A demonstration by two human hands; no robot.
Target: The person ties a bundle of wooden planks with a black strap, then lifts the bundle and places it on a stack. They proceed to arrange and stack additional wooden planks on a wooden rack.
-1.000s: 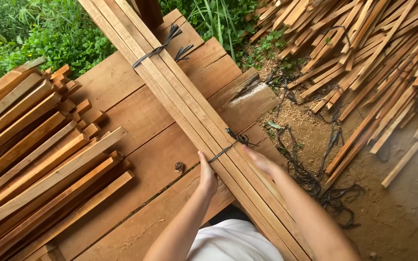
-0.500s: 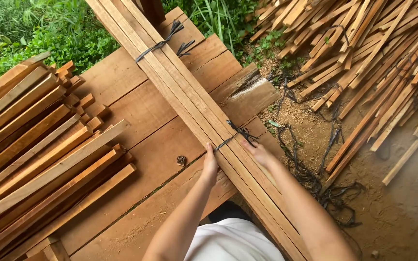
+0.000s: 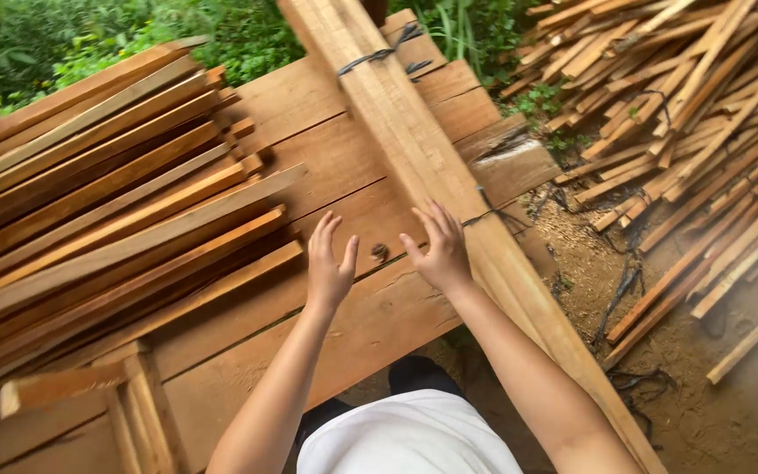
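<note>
Currently my left hand [image 3: 328, 263] is spread open over the plank table [image 3: 309, 158], holding nothing; my right hand [image 3: 439, 250], fingers splayed, rests against the tied bundle of slats [image 3: 414, 149] near its black cord [image 3: 484, 215], apparently gripping nothing. Half a second ago both hands pressed at that cord; now they are off it, so the tie looks finished, the bundle lying diagonally across the table.

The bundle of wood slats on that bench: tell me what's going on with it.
A person stands at a plank workbench outdoors. A long bundle of slats, tied with dark cord, lies slanted across it. The right hand rests open on the bundle near the second tie; the left hand hovers open beside it, holding nothing. Loose slats are stacked to the left, and more lie in a heap on the ground to the right.
</note>
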